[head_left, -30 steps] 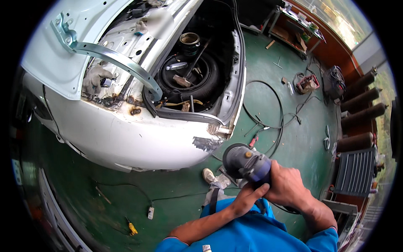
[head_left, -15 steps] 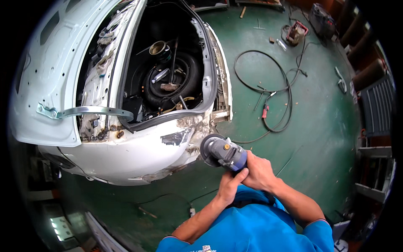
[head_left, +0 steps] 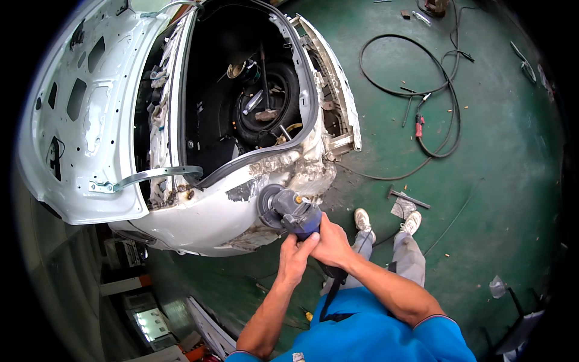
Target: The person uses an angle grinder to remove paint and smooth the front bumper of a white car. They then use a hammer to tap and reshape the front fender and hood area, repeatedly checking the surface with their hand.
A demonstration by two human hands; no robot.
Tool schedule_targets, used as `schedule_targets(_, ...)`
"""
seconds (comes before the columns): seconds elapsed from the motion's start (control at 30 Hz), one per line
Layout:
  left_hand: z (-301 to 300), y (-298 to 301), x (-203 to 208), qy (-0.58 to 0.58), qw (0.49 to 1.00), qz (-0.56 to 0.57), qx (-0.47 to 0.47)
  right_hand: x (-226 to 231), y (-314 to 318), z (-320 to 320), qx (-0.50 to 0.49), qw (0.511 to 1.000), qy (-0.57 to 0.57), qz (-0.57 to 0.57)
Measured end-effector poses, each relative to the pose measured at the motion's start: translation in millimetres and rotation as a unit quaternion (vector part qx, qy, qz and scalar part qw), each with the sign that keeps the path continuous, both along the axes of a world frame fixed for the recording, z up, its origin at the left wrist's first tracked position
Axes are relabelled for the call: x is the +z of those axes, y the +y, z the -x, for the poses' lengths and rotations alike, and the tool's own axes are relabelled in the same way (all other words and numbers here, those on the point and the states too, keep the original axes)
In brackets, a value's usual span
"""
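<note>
- Clock directions were taken from the angle grinder (head_left: 300,217), at about the centre of the view.
- Grinder body was gripped by the right hand (head_left: 333,242) at 4–5 o'clock; that hand was closed around it, fingers partly hidden.
- Left hand (head_left: 294,258) was set at 6 o'clock, curled closed on the same body, thumb laid along it; its underside fingers could not be seen.
- Change: a second ago the grinder was held clear of the car, over the floor (head_left: 482,145); half a second ago the disc (head_left: 269,205) was at the panel corner. Now it was carried over the white rear panel (head_left: 175,226), just beside the grey patch (head_left: 241,191) at 10 o'clock.
- Meaning: the disc was judged to be within working reach of the panel. Contact could not be confirmed; no sparks were seen.
- Bare, scuffed bodywork (head_left: 310,172) was exposed at 12–1 o'clock, the spare tyre (head_left: 292,102) seated in the open boot at 12.
- Black cable (head_left: 459,114) was looped on the floor at 1–2 o'clock; a hammer-shaped tool (head_left: 411,200) was left at 3.
</note>
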State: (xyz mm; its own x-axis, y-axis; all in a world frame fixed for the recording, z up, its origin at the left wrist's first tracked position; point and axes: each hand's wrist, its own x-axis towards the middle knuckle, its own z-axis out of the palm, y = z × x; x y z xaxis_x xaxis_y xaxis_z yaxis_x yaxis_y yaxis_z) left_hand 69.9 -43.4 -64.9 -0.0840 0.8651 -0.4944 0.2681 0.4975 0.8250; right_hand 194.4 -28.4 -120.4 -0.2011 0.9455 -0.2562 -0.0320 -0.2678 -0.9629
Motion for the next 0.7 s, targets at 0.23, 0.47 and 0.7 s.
schedule_targets(0.23, 16, 2, -6, 0.042, 0.998, -0.017, -0.051, -5, -3, 10, -0.021, 0.999, -0.022, -0.027)
schedule_targets(0.47, 27, 12, 0, -0.018, 0.997, -0.008, -0.077, 15, 4, 11, -0.04, 0.996, -0.083, -0.006)
schedule_targets(0.7, 30, 20, 3, -0.005, 0.994, 0.015, -0.104, 3, -2, 22, -0.071, 0.997, -0.033, 0.022)
